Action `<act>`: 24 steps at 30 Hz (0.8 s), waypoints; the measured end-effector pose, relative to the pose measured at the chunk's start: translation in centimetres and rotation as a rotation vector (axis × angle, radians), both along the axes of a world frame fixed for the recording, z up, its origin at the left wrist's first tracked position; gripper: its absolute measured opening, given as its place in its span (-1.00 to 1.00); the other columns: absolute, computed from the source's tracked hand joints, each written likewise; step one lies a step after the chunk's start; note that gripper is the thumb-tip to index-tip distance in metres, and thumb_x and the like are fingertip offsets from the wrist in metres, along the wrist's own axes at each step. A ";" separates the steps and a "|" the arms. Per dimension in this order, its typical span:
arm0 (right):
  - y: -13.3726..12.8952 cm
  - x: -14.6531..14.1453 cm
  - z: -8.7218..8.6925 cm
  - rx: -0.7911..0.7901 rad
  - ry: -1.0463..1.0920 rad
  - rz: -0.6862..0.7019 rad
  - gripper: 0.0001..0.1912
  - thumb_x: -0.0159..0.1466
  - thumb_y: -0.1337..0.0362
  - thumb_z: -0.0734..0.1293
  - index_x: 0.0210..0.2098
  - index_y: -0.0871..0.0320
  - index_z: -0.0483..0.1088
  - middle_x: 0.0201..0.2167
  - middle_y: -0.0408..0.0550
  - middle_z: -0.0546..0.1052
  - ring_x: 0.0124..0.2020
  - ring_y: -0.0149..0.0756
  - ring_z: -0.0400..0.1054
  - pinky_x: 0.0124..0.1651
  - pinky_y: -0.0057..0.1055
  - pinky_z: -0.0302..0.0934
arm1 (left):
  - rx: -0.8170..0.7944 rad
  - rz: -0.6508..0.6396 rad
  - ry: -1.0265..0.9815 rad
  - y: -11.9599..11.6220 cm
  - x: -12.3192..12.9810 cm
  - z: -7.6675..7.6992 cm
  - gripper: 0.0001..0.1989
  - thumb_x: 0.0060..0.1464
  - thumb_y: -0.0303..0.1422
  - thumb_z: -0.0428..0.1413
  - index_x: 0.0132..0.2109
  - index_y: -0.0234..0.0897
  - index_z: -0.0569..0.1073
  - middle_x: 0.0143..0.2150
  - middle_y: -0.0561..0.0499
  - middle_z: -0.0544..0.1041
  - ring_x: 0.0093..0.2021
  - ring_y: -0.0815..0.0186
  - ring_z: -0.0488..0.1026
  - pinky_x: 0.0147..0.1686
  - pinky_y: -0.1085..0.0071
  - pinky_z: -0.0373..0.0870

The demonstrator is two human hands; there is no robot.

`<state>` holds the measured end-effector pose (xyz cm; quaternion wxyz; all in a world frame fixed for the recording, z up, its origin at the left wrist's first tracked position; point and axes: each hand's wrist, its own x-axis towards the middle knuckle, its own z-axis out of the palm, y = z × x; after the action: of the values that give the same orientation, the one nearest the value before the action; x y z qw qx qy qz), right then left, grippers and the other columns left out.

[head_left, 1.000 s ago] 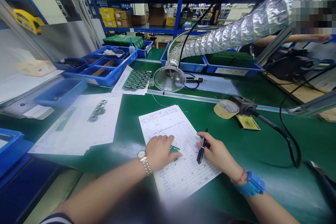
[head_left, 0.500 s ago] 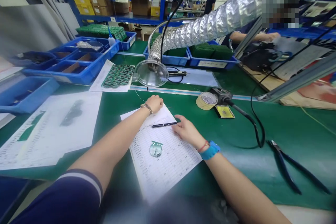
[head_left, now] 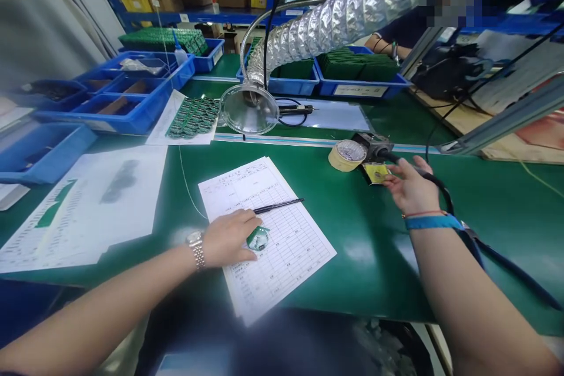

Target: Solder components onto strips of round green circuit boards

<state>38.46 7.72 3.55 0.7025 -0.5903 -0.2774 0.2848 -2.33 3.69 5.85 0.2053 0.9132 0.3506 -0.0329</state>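
Note:
My left hand (head_left: 229, 238) lies on a printed ruled form (head_left: 282, 235), its fingertips against a small round green circuit board (head_left: 258, 239). A black pen (head_left: 277, 206) lies on the form just above that hand. My right hand (head_left: 412, 188) is off the form with its fingers spread, next to the black soldering iron cable (head_left: 434, 179). Close beyond it are a yellow sponge pad (head_left: 375, 173) and a roll of tan tape (head_left: 346, 155).
Blue compartment trays (head_left: 118, 106) stand at back left, beside a sheet of green board panels (head_left: 192, 117). A round clear hood (head_left: 249, 108) on a foil duct (head_left: 335, 20) stands behind the form. A co-worker's arm (head_left: 383, 42) shows at back right. Blue-handled pliers (head_left: 511, 267) lie partly under my right forearm.
My left hand has moved from the top of the form down beside the round board. My right hand has left the form and moved right to the cable. The pen has tilted slightly.

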 end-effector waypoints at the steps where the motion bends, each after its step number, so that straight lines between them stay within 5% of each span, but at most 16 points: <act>1: 0.5 -0.2 0.0 -0.029 0.023 0.011 -0.74 0.13 0.25 0.29 -0.28 0.09 0.09 -0.62 -0.15 0.42 -0.73 -0.45 0.28 -0.64 -0.48 0.18 | 0.011 0.034 0.012 -0.3 0.0 -0.4 -0.50 -0.11 -0.17 0.18 -0.02 -0.29 0.32 -0.08 -0.10 0.38 -0.12 0.13 0.33 -0.20 0.26 0.35; 7: -0.3 -1.5 0.3 -0.014 -0.057 -0.122 -0.75 0.17 0.08 0.22 -0.33 0.14 0.15 -0.54 -0.15 0.40 -0.55 -0.38 0.37 -0.58 -0.47 0.26 | 0.017 0.178 -0.093 -1.4 1.8 -1.1 -0.65 -0.09 -0.18 0.13 -0.15 -0.26 0.35 -0.14 -0.06 0.42 -0.18 0.19 0.39 -0.25 0.30 0.37; 10: -2.4 -2.4 0.2 0.060 -0.209 -0.243 -0.72 0.08 0.16 0.31 -0.28 0.09 0.16 -0.53 -0.26 0.34 -0.55 -0.43 0.32 -0.57 -0.52 0.21 | 0.017 0.144 -0.116 -2.8 3.3 -1.2 -0.62 -0.09 -0.19 0.13 -0.12 -0.24 0.33 -0.07 -0.08 0.43 -0.14 0.16 0.40 -0.20 0.26 0.38; 13: -3.6 -3.4 0.2 0.070 -0.337 -0.162 -0.70 -0.04 0.22 0.41 -0.34 0.11 0.28 -0.48 -0.22 0.40 -0.47 -0.40 0.34 -0.43 -0.46 0.27 | 0.051 0.088 -0.101 -3.7 3.6 -1.6 -0.61 -0.09 -0.24 0.13 -0.07 -0.24 0.32 0.06 -0.09 0.38 -0.01 0.12 0.36 -0.09 0.20 0.35; 17: -4.1 -3.2 0.7 0.013 -0.392 -0.024 -0.70 -0.20 0.30 0.47 -0.46 0.16 0.37 -0.47 -0.15 0.47 -0.44 -0.33 0.37 -0.40 -0.43 0.29 | 0.080 0.044 -0.088 -2.9 0.8 -2.2 -0.58 -0.07 -0.22 0.10 -0.03 -0.24 0.33 0.09 -0.10 0.37 0.03 0.12 0.35 -0.03 0.20 0.34; 21: -4.8 -0.7 0.7 -0.032 -0.337 -0.155 -0.82 0.01 0.21 0.30 -0.41 0.16 0.32 -0.65 -0.22 0.37 -0.67 -0.45 0.23 -0.70 -0.55 0.07 | 0.092 -0.003 -0.137 -1.7 -2.8 -2.1 -0.59 -0.06 -0.19 0.10 -0.02 -0.16 0.33 0.06 -0.05 0.40 0.01 0.17 0.37 -0.03 0.26 0.34; 24: -5.4 0.6 0.2 -0.081 -0.310 -0.221 -0.85 0.00 0.21 0.25 -0.48 0.17 0.27 -0.72 -0.24 0.32 -0.75 -0.47 0.16 -0.75 -0.57 -0.01 | 0.081 0.044 -0.122 -1.5 -2.8 -1.1 -0.63 -0.02 -0.16 0.08 -0.05 -0.14 0.33 -0.03 -0.03 0.45 -0.09 0.20 0.42 -0.14 0.29 0.37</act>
<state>39.07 2.28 3.75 0.6542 -0.6817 -0.3039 0.1224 -5.11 2.24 4.74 0.1899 0.9131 0.3584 0.0417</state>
